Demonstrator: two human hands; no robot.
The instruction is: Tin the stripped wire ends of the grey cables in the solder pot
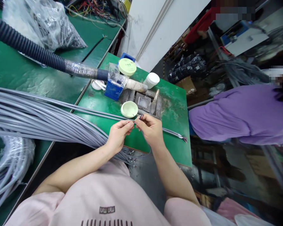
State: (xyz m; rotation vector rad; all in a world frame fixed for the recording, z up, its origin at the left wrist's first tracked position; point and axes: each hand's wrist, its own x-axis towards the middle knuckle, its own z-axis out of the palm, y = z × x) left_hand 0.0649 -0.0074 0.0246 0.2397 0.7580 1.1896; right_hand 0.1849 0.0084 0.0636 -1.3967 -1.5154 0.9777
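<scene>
My left hand [119, 133] and my right hand [151, 129] meet over the front of the green table, fingertips pinched close together. Between my right thumb and fingers are thin coloured wires [141, 116] at a cable's end. My left fingers are closed on a reddish wire end of what looks like the same bunch; the exact grip is too small to see. Just beyond my fingertips stands a small pale green open tub [129, 109]. A thick bundle of grey cables [49, 116] comes in from the left. Two cables pass behind my hands, their stripped ends [184, 138] lying at the right.
Behind the tub sits a metal solder pot [143, 102] under the nozzle of a ribbed hose [37, 53]. A blue box [113, 90], a green-lidded tub [127, 67] and a white jar [152, 80] stand around it. A person in purple [245, 116] is at the right.
</scene>
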